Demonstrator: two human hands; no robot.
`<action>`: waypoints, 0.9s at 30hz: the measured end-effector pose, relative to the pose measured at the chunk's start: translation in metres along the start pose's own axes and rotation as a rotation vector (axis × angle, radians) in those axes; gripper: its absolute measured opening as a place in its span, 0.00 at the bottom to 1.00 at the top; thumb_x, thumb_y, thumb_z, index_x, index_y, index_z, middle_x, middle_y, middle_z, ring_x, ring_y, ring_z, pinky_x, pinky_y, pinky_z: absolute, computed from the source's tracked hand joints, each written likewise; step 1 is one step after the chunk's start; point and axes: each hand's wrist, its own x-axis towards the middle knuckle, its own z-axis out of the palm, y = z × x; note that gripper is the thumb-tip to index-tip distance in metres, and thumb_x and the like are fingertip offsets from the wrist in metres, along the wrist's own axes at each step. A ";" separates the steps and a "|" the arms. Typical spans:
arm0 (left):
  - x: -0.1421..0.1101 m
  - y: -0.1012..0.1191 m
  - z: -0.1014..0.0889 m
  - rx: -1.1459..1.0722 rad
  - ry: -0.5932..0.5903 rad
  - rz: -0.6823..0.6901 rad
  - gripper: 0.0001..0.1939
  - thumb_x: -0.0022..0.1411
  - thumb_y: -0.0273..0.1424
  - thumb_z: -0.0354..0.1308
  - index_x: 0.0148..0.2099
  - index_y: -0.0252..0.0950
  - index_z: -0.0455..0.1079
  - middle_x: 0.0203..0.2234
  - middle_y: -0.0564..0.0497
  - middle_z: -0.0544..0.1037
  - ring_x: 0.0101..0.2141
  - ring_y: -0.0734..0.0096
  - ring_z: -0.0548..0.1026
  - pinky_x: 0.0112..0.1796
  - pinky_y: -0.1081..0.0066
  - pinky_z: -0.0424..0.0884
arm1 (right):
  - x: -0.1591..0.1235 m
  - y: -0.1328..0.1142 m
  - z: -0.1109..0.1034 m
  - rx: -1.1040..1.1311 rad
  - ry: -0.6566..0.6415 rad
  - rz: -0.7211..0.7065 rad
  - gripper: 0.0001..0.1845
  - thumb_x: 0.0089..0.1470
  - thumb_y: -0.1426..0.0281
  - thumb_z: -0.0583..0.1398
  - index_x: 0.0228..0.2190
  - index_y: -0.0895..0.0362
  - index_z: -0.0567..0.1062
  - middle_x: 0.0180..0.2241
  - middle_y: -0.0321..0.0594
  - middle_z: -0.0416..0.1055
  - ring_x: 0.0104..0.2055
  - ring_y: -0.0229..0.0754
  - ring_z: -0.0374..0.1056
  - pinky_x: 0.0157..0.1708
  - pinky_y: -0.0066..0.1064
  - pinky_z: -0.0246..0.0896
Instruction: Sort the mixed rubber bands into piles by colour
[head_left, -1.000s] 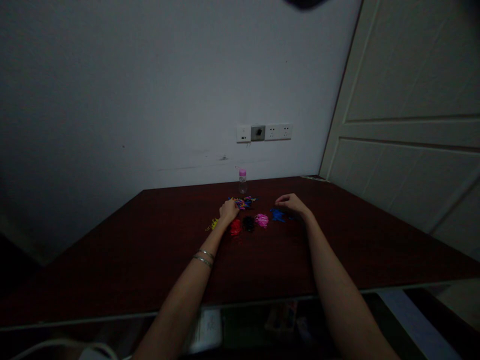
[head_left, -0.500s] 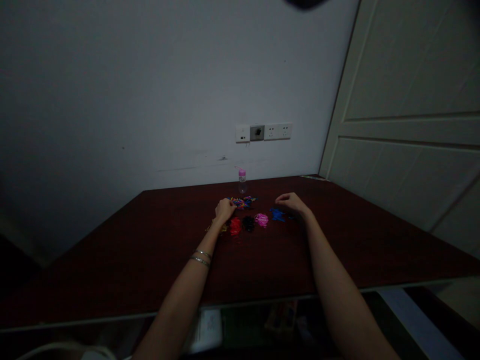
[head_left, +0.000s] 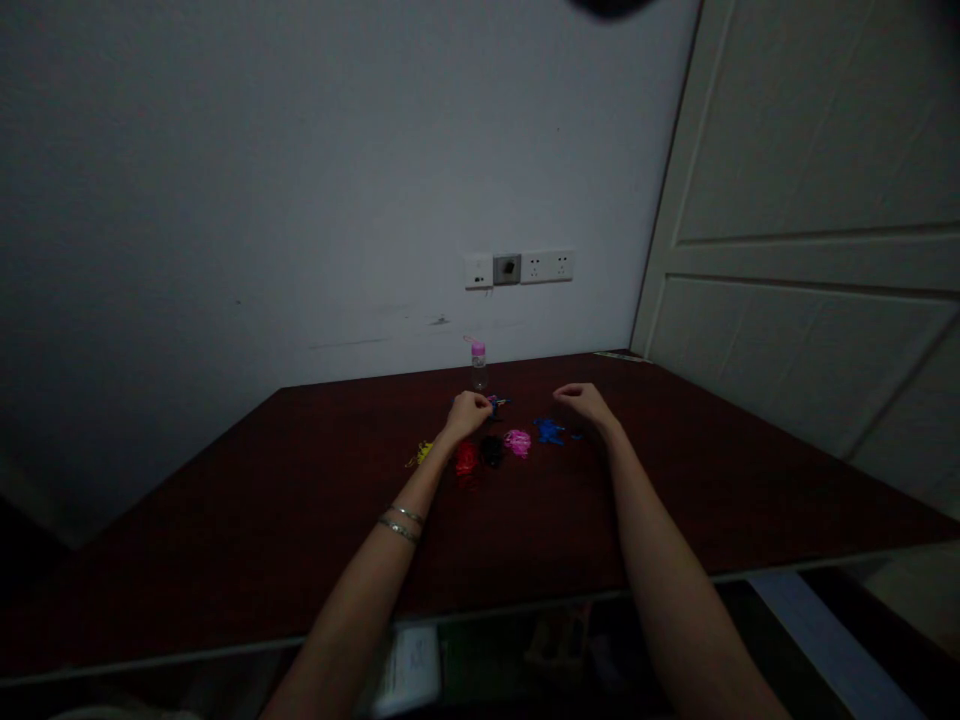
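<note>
My left hand (head_left: 469, 411) is closed in a pinch at the mixed-colour pile (head_left: 498, 402) of thin strands that look like small rubber bands, hiding much of it. What its fingertips hold, if anything, is too small to see. To the right, my right hand (head_left: 585, 402) hovers with thumb and fingers pressed together, above and right of the blue pile (head_left: 550, 431); its contents cannot be made out. Sorted by colour in a row nearer me lie a yellow pile (head_left: 424, 453), a red pile (head_left: 466, 459), a black pile (head_left: 492, 450) and a pink pile (head_left: 517, 442).
A clear bottle with a pink cap (head_left: 478, 367) stands behind the mixed pile, near the wall. All of this rests on a dark red-brown table (head_left: 525, 530). Wall sockets (head_left: 547, 266) are above it, and a pale panelled door (head_left: 810, 330) is at the right.
My left hand has shifted right across the mixed pile, covering more of it and uncovering the yellow pile. My right hand stays nearly in place. The view has turned slightly.
</note>
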 end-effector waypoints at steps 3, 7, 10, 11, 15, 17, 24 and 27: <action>0.004 0.022 0.018 0.043 -0.135 0.121 0.11 0.49 0.26 0.54 0.31 0.31 0.77 0.26 0.48 0.78 0.29 0.72 0.73 0.33 0.76 0.66 | 0.002 0.000 -0.001 0.020 0.088 -0.033 0.10 0.38 0.71 0.60 0.26 0.62 0.78 0.28 0.43 0.76 0.30 0.40 0.69 0.31 0.27 0.63; 0.009 0.044 0.045 0.076 -0.261 0.219 0.11 0.49 0.26 0.53 0.32 0.31 0.77 0.25 0.49 0.77 0.26 0.74 0.72 0.32 0.77 0.66 | 0.003 0.000 -0.002 0.048 0.118 -0.047 0.10 0.38 0.71 0.59 0.26 0.62 0.78 0.28 0.43 0.76 0.31 0.40 0.69 0.32 0.28 0.63; 0.009 0.054 0.058 0.122 -0.313 0.199 0.10 0.49 0.27 0.54 0.32 0.33 0.76 0.25 0.48 0.77 0.26 0.73 0.73 0.32 0.76 0.67 | 0.002 -0.002 -0.002 0.044 0.100 -0.036 0.11 0.39 0.71 0.59 0.27 0.62 0.77 0.29 0.43 0.76 0.30 0.39 0.69 0.31 0.28 0.63; 0.009 0.056 0.061 0.133 -0.322 0.190 0.10 0.49 0.27 0.55 0.32 0.34 0.76 0.25 0.48 0.78 0.27 0.72 0.73 0.32 0.75 0.68 | 0.001 -0.003 -0.002 0.036 0.090 -0.030 0.11 0.39 0.71 0.59 0.28 0.62 0.77 0.29 0.43 0.76 0.30 0.39 0.69 0.31 0.28 0.63; 0.006 0.061 0.068 0.151 -0.333 0.180 0.09 0.48 0.27 0.56 0.32 0.35 0.76 0.28 0.47 0.78 0.30 0.70 0.74 0.34 0.74 0.68 | -0.001 -0.008 -0.001 -0.004 0.064 -0.043 0.12 0.41 0.71 0.58 0.29 0.63 0.77 0.31 0.44 0.76 0.31 0.39 0.69 0.31 0.27 0.63; 0.005 0.061 0.070 0.140 -0.332 0.190 0.09 0.49 0.27 0.56 0.33 0.35 0.76 0.28 0.47 0.78 0.30 0.70 0.74 0.34 0.74 0.68 | -0.002 -0.011 -0.002 -0.018 0.058 -0.052 0.12 0.41 0.71 0.57 0.29 0.62 0.77 0.31 0.44 0.76 0.32 0.39 0.69 0.31 0.27 0.63; 0.015 0.046 0.055 0.060 -0.293 0.261 0.12 0.50 0.26 0.54 0.35 0.32 0.77 0.27 0.48 0.78 0.28 0.73 0.72 0.33 0.76 0.67 | -0.002 -0.010 -0.003 -0.025 0.046 -0.059 0.12 0.41 0.70 0.58 0.29 0.62 0.78 0.31 0.43 0.76 0.32 0.39 0.69 0.32 0.27 0.63; 0.022 0.026 0.034 0.069 -0.213 0.197 0.12 0.50 0.26 0.54 0.34 0.31 0.77 0.27 0.48 0.78 0.28 0.72 0.72 0.33 0.75 0.66 | -0.002 -0.008 -0.002 -0.044 0.051 -0.069 0.13 0.41 0.70 0.58 0.30 0.62 0.78 0.31 0.43 0.76 0.31 0.39 0.69 0.32 0.28 0.63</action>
